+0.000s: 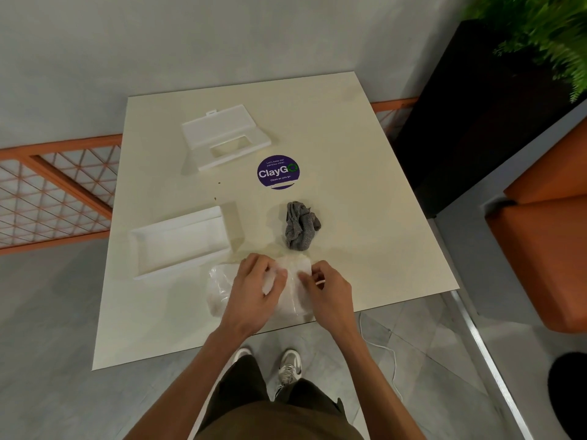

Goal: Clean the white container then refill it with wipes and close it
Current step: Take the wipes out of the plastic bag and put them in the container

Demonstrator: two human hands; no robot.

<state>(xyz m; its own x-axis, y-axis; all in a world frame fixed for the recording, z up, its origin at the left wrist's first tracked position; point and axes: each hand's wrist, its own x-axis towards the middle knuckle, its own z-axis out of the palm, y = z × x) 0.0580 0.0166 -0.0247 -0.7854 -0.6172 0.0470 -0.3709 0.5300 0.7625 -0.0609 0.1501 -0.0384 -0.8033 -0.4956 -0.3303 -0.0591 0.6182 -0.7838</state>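
Observation:
The white container's open base lies on the cream table, left of my hands. Its lid, with a rectangular opening and a raised flap, lies apart at the far side. A clear plastic pack of white wipes sits at the table's near edge. My left hand pinches the plastic at the pack's top. My right hand pinches it too, just to the right. A crumpled grey cloth lies beyond my hands.
A round purple ClayGo sticker marks the table. An orange mesh railing runs along the left. A dark planter with a green plant and an orange seat stand to the right. A white cable trails on the floor.

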